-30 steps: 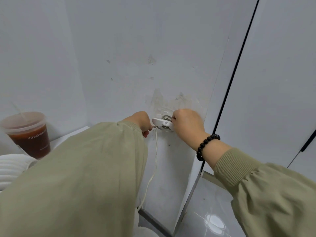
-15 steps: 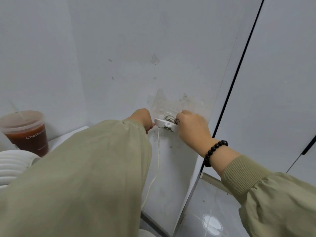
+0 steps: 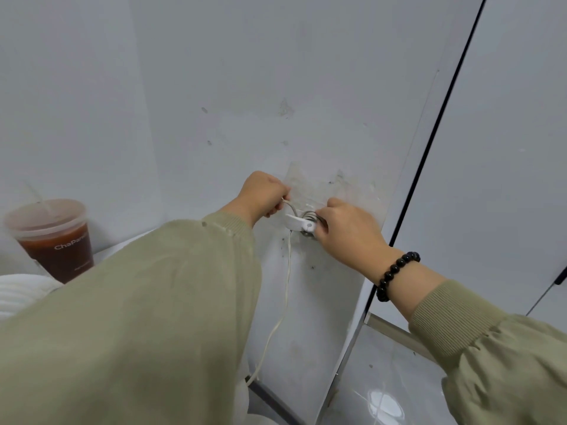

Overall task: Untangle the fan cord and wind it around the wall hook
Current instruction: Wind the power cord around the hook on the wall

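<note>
Winding the fan cord (image 3: 287, 271) onto the wall hook (image 3: 297, 223)
Left hand (image 3: 263, 194) pinches the cord; right hand (image 3: 348, 233) curls round the hook's end (fingertips hidden); lay each turn snug, hook steadied.

A scuffed grey wall (image 3: 214, 72) meets pale panels (image 3: 506, 148) split by a black seam (image 3: 433, 133), above glossy floor tiles (image 3: 383, 388).

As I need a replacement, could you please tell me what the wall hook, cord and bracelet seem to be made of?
The wall hook looks like smooth white moulded plastic with a slight sheen. The cord seems sheathed in pale, matte vinyl or rubber: it hangs in soft bends. The bracelet has glossy black beads showing highlights; stone, glass or plastic, I cannot tell.
</note>
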Available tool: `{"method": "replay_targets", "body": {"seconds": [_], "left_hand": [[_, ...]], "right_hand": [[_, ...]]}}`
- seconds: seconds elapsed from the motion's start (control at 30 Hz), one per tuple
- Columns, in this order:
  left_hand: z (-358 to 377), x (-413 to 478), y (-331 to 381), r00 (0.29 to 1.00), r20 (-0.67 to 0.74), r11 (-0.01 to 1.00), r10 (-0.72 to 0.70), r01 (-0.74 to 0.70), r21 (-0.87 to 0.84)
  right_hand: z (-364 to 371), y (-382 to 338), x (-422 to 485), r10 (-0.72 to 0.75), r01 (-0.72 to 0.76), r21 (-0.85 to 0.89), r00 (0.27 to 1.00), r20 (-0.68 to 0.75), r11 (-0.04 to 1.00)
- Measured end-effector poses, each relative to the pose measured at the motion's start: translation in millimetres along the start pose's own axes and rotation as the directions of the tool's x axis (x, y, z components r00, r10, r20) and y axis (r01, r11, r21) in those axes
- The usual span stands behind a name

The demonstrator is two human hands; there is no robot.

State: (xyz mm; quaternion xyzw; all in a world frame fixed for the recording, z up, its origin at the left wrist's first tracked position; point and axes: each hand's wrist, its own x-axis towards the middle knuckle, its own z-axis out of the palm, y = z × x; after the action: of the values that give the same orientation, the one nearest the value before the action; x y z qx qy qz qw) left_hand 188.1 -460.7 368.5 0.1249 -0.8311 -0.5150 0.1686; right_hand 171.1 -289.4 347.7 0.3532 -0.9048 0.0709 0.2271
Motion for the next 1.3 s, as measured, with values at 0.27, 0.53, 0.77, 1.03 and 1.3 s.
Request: {"method": "replay_targets", "body": {"seconds": [0.27, 0.53, 0.77, 1.03, 1.3], "left_hand": [[-13, -9, 2, 0.997, 0.053, 0.998, -0.056, 0.058, -0.038], [-22, -11, -1, 0.977, -0.022, 0.975, -0.212, 0.209, -0.076], [-29, -13, -5, 0.975, -0.024, 0.975, -0.222, 0.222, -0.008], [-28, -24, 5, 0.971, 0.106, 0.971, -0.213, 0.222, -0.085], [-21, -30, 4, 0.802, 0.475, 0.916, -0.360, 0.401, 0.017]], "right_hand": [[2, -28, 26, -0.101, 0.086, -0.121, 0.987, -0.128, 0.989], [26, -37, 36, 0.113, -0.113, 0.011, 0.979, -0.170, 0.994], [20, -37, 31, 0.291, -0.208, 0.379, 0.941, -0.174, 0.901], [-29, -19, 33, 0.259, -0.493, 0.782, 0.869, 0.422, 0.380], [-44, -26, 40, 0.321, -0.681, 0.732, 0.695, 0.643, 0.008]]}}
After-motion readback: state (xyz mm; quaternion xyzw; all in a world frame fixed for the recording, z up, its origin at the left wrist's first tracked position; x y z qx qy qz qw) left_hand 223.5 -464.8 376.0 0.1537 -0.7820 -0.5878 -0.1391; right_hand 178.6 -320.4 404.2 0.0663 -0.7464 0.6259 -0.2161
